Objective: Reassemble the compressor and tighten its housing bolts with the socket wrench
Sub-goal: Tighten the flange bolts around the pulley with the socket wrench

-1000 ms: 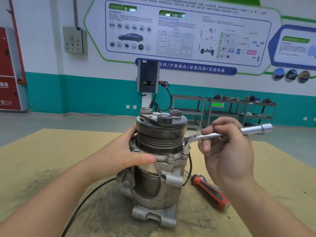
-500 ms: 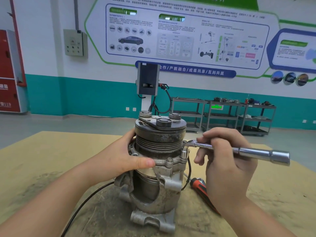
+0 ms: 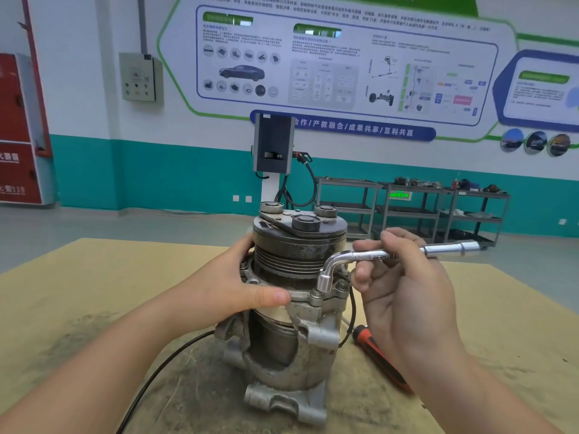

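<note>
The compressor (image 3: 291, 349) stands upright on the table, its dark grooved pulley on top and the aluminium housing below. My left hand (image 3: 225, 286) wraps round its left side at the flange, thumb across the front. An L-shaped chrome socket wrench (image 3: 369, 256) has its socket end down on a housing bolt (image 3: 322, 285) at the front right of the flange. My right hand (image 3: 404, 296) grips the wrench's horizontal handle, which sticks out to the right past my fingers.
A red and black screwdriver (image 3: 372, 349) lies on the tan table (image 3: 94, 286) to the right of the compressor, partly behind my right wrist. A black cable (image 3: 163, 368) runs from the compressor toward the front left. Shelving racks (image 3: 407, 211) stand far behind.
The wrench handle has swung from pointing down-right back up toward the right and away. Its socket now sits on a bolt nearer the flange's front. My left hand kept its hold.
</note>
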